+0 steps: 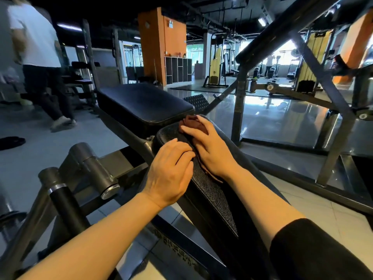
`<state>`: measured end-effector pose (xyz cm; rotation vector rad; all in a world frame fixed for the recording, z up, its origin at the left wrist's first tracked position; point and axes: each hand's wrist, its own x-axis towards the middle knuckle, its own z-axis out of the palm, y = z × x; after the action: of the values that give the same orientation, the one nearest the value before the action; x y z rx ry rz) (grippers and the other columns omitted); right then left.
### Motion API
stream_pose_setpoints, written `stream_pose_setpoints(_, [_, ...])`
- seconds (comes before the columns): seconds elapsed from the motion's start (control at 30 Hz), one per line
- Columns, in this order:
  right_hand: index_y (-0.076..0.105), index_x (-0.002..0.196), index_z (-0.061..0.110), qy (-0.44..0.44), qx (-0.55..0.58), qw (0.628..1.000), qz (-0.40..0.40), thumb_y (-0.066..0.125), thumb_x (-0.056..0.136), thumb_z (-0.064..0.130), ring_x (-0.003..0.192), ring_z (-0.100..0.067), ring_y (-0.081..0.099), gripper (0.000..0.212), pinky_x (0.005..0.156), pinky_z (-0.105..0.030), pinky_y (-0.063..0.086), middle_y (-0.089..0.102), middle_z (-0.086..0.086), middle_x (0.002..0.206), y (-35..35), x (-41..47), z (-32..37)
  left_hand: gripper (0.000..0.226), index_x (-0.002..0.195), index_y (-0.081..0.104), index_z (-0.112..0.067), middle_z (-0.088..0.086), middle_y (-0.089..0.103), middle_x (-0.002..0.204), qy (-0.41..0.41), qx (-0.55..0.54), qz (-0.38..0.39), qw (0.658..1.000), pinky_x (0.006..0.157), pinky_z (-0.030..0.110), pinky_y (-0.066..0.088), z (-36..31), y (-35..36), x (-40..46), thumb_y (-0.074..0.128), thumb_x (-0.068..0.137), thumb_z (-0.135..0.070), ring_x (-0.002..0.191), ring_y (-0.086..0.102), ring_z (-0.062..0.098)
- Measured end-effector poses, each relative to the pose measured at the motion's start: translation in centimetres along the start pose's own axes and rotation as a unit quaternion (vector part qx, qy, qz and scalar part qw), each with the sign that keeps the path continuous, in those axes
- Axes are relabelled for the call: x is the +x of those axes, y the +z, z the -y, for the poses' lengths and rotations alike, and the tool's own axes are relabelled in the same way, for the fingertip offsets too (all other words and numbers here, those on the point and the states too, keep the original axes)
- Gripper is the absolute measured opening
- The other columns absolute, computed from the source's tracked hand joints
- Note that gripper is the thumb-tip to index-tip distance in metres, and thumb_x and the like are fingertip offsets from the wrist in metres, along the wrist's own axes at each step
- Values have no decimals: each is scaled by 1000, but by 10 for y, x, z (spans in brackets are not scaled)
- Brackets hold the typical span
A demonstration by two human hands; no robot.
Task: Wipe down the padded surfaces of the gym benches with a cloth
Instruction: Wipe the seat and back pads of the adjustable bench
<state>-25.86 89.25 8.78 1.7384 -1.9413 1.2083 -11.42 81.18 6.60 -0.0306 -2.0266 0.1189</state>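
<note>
Left hand: the left hand (171,168) lies nearer the viewer, fingers loosely bent and resting on the near edge of the back pad (212,190); it grips nothing that I can see.
Right hand: the right hand (210,146), just beyond and right of the left, presses flat with straight fingers on the cloth (191,123).
Cloth: dark red-brown and bunched, it sits under the right palm, with folds showing past the fingertips and a strip trailing back beneath the wrist.
Key relation: the pad's long axis runs from the forearms away toward the fingertips; unwiped pad lies mostly behind the right hand, toward the viewer, so I judge the next stroke pulls back along that axis.
Seat pad: the seat pad (145,104) is the farther of the 2 pads, just beyond the right fingertips and apart from the cloth.
</note>
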Motion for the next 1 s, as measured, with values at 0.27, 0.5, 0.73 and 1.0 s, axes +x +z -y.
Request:
stream_pose_setpoints(0.27, [54,136,24,71,-29,997,-28,49,99,13,131,-24,39,39,97,-23,30,26,-3,153,-3,11,-16,24,92,70,0,14,65,98,27,17,11,999,107,39,36,-14,16,7,51,89,-15,95,57,28])
stream_pose_setpoints(0.5, [53,135,34,117,5,992,-37,43,102,21,128,-23,45,37,104,-36,38,27,2,153,-9,8,-41,26,92,71,-2,12,65,98,23,39,25,999,108,39,34,-13,17,5,49,90,-16,97,56,25])
stream_pose_setpoints(0.73, [53,135,35,176,-26,983,-52,41,103,21,128,-22,44,37,101,-29,35,25,3,153,-34,-76,-61,21,88,70,-2,12,64,95,9,24,9,1000,108,38,34,-27,16,-2,53,90,-15,95,55,25])
stream_pose_setpoints(1.0, [48,141,31,161,-34,986,-30,43,102,21,134,-26,38,40,107,-38,35,20,-3,157,-16,-65,-12,23,97,68,0,13,63,101,-14,20,38,999,110,40,33,-40,6,-17,53,90,-16,100,54,25])
